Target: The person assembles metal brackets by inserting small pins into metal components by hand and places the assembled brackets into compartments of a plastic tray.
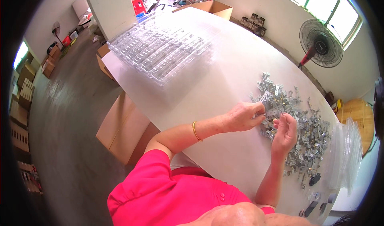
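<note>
Metal piece [273, 112], flat, grey; right of centre in frame, over heap of loose metal parts [310, 136]. Pinched between fingers of left hand [245, 117]; at other end, curled right hand [285, 133], grip impossible to tell. Presumably light, stiff, slippery; best taken by edges.

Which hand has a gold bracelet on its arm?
The left hand: the gold bracelet circles its forearm. The right hand has no bracelet on its arm.
</note>
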Demonstrator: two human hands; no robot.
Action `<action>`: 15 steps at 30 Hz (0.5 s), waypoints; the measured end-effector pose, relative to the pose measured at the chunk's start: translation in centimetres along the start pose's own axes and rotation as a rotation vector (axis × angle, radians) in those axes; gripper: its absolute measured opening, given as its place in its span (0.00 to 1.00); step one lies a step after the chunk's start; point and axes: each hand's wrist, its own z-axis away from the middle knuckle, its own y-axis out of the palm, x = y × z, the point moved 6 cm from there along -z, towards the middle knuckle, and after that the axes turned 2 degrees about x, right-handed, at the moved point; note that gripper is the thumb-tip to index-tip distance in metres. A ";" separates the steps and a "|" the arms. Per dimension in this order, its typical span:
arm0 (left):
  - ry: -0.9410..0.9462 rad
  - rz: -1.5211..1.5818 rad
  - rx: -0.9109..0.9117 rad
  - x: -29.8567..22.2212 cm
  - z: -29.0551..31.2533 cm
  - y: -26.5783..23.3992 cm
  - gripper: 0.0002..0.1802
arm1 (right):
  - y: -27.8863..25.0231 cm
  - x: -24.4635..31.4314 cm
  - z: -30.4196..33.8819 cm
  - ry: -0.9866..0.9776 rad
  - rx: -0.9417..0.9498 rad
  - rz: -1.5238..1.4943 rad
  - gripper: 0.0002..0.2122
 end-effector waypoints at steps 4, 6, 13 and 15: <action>0.029 -0.035 -0.072 -1.4 0.4 -3.1 0.09 | -0.6 2.3 0.6 -0.261 -0.177 -0.073 0.07; -0.004 -0.009 -0.161 -2.7 1.4 -6.3 0.09 | 0.1 1.6 1.1 -0.275 -0.156 -0.130 0.06; -0.050 -0.195 -0.423 -5.5 3.7 -22.1 0.06 | 8.8 -0.2 4.8 -0.138 0.376 -0.066 0.02; -0.180 -0.240 -0.510 -4.9 4.1 -27.1 0.06 | 10.5 -1.7 6.4 -0.110 0.449 -0.035 0.02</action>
